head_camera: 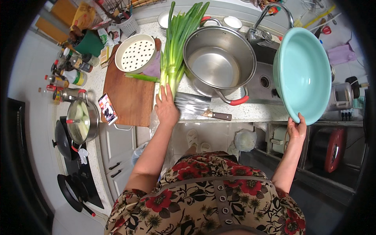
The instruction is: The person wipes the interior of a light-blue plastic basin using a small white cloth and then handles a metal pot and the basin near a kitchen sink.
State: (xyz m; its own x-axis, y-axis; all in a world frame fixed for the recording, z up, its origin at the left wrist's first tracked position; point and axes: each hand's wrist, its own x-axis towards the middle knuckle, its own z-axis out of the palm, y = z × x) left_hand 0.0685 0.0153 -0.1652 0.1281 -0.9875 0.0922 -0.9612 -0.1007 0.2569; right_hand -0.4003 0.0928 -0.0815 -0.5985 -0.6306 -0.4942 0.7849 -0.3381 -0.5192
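My left hand (pixel 167 110) lies over the white root ends of a bundle of large green onions (pixel 177 44) on the speckled counter; whether it grips them is hard to tell. My right hand (pixel 296 129) pinches the lower rim of a turquoise plastic basin (pixel 307 76), which is tilted up on its side over the right part of the sink. Between them stands a large stainless steel pot (pixel 220 58) with red-sleeved handles. A cleaver (pixel 195 105) with a dark handle lies at the counter's front, right of my left hand.
A wooden cutting board (pixel 126 94) holds a perforated white steamer tray (pixel 135 53) and a phone (pixel 108 108). Seasoning bottles (pixel 77 63) crowd the left wall near a lidded pot (pixel 83 119). The faucet (pixel 258 29) arches behind the sink (pixel 263 70). A wok (pixel 63 139) sits at left.
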